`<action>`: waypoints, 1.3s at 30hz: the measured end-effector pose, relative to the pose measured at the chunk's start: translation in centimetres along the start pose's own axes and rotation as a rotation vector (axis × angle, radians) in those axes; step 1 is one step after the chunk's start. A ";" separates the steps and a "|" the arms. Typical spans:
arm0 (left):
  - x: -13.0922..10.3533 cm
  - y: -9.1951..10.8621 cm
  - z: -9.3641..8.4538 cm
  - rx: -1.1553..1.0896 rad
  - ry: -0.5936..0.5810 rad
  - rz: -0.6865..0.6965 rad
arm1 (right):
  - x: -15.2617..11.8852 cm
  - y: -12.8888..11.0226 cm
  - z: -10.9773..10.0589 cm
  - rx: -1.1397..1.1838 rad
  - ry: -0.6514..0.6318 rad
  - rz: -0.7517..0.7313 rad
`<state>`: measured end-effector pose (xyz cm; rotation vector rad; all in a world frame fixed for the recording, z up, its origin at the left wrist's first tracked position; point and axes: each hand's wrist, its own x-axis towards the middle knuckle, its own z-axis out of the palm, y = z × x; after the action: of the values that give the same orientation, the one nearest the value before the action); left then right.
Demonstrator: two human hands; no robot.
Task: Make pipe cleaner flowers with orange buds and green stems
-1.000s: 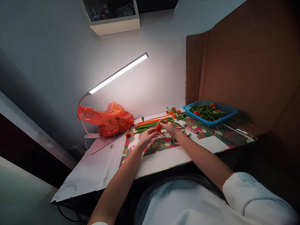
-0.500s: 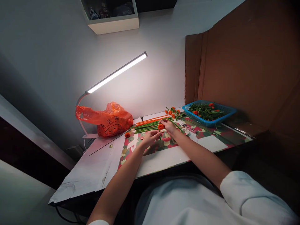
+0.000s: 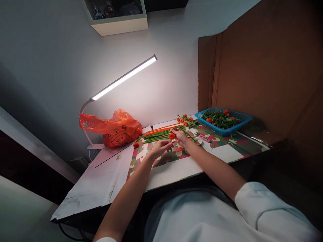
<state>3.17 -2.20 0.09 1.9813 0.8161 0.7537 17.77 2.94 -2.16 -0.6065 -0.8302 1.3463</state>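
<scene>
An orange flower [image 3: 172, 136] with a short green stem is held between my hands above the patterned table cover. My right hand [image 3: 179, 137] pinches it from the right, close to the bloom. My left hand [image 3: 161, 148] is closed at the lower left of the bloom, its fingertips at the stem. Behind them lie long green stems [image 3: 157, 135] and orange sticks [image 3: 164, 128]. A single orange bloom [image 3: 136, 145] rests left of the stems, and several orange flowers [image 3: 185, 120] lie behind my right hand.
A blue basket [image 3: 224, 132] of leaves and orange blooms stands at the back right, before a cardboard sheet [image 3: 252, 67]. An orange bag [image 3: 121, 131] sits at the left by a lit lamp [image 3: 124, 78]. Pink-handled scissors [image 3: 204, 137] lie right of my right hand. A thin dark stick [image 3: 113, 156] lies left.
The whole view has shifted slightly. Both hands keep nearly the same pose around the flower.
</scene>
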 end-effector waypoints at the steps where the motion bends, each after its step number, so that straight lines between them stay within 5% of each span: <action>1: -0.1 0.1 0.0 0.009 -0.005 0.001 | 0.0 0.1 0.0 0.007 0.000 0.004; 11: -0.4 0.3 -0.2 0.114 -0.032 0.006 | -0.1 0.2 0.1 -0.014 -0.023 0.057; 21: 0.5 -2.2 0.3 0.048 0.256 -0.030 | -1.5 -1.1 -0.4 -0.230 -0.421 0.157; 32: 0.3 -2.0 1.1 0.425 0.367 0.023 | -1.9 0.5 0.7 -0.073 -0.154 0.225; 39: 0.1 -1.3 0.9 0.532 0.377 0.054 | -2.6 0.4 1.2 0.036 -0.099 0.265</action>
<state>3.55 -1.94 -1.42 2.3678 1.2953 1.0423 16.54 0.38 -2.15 -0.6427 -0.8240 1.6396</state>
